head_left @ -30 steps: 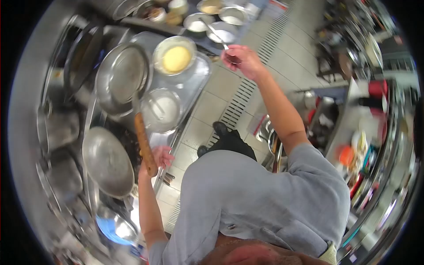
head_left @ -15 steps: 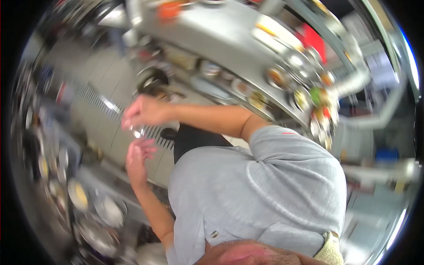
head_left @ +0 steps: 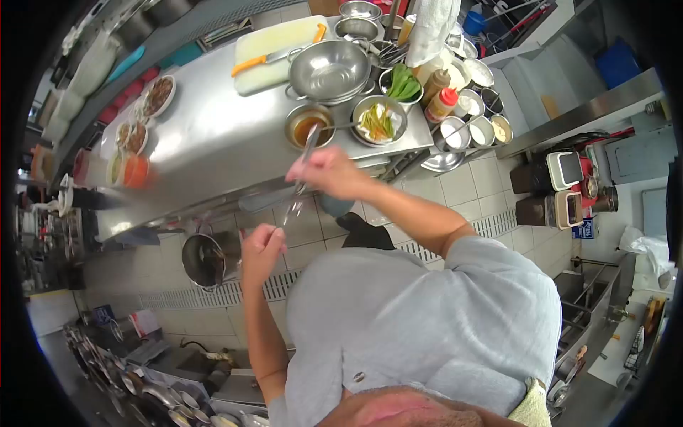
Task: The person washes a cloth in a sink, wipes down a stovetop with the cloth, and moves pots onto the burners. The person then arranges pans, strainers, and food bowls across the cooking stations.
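Observation:
My right hand [head_left: 331, 172] is closed round a slim metal utensil [head_left: 311, 142], whose upper end reaches the rim of a metal bowl of brown sauce [head_left: 306, 129]. Below it, my left hand [head_left: 262, 252] is pinched at the lower end of a thin, shiny, partly see-through item [head_left: 293, 206]; whether this is part of the utensil is unclear. Right of the sauce stands a bowl of green and orange vegetable strips [head_left: 377, 122]. Behind both sits a large two-handled metal bowl [head_left: 329, 70].
On the steel counter [head_left: 206, 135] lie a cutting board [head_left: 274, 46] with an orange-handled knife [head_left: 260, 62], leafy greens [head_left: 404, 84], a red-capped bottle [head_left: 441, 104] and plates of brown food [head_left: 158, 96]. A dark pan [head_left: 203, 260] is low at left, near a floor drain [head_left: 213, 295].
The view has swung from the stove side to the counter. My hands, far apart at first, are now near each other over the counter's edge. My left hand's fingers have closed.

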Available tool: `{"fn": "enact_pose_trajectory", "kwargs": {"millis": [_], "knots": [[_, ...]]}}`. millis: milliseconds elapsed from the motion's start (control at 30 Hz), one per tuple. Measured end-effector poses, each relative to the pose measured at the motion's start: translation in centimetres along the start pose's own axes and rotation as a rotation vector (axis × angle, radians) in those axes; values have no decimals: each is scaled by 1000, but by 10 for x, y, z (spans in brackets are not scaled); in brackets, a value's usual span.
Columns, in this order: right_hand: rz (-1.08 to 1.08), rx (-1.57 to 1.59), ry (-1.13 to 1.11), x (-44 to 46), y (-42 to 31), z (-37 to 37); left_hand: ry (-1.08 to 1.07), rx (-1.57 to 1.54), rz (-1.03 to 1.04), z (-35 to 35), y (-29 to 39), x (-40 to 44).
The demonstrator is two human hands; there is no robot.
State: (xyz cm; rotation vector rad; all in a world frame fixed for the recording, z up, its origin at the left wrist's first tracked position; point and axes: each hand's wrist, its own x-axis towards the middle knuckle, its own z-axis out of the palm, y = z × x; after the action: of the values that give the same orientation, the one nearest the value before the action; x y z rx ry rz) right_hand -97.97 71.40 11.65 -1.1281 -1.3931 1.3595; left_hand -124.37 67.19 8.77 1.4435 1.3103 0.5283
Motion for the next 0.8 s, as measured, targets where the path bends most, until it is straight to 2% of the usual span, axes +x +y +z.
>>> {"fn": "enact_pose_trajectory", "kwargs": {"millis": [67,100,167,200,267,300,333,367,433,533,600,667,733,767,800], "knots": [[-51,-112,296,20,7,-69,-5,-64,-3,14,13,31],[-137,-309,470,34,19,-111,-9,-53,-5,18,19,43],[-112,-561,779,58,19,-184,-12,-44,-23,26,26,58],[-217,-710,867,73,28,-221,-11,-22,-26,27,22,65],[-241,-833,987,109,62,-284,11,22,-41,23,5,69],[-209,-823,937,122,73,-307,29,-3,-86,22,3,66],[-188,-966,935,134,82,-322,44,-27,-131,22,1,62],[-102,-1129,866,146,98,-342,55,-52,-173,22,-1,58],[103,-1243,682,160,107,-361,124,-112,-207,25,-13,48],[77,-1307,784,158,103,-352,201,-156,-284,20,-31,31],[-138,-1001,835,139,62,-298,275,-188,-292,18,-41,15],[-234,-616,704,119,36,-228,327,-158,-295,17,-43,0],[-180,-440,347,95,33,-162,389,-72,-300,15,-41,-21],[-277,-649,184,81,18,-124,430,0,-315,14,-38,-30],[-260,-564,77,72,23,-88,489,-33,-265,19,-48,-40]]}}
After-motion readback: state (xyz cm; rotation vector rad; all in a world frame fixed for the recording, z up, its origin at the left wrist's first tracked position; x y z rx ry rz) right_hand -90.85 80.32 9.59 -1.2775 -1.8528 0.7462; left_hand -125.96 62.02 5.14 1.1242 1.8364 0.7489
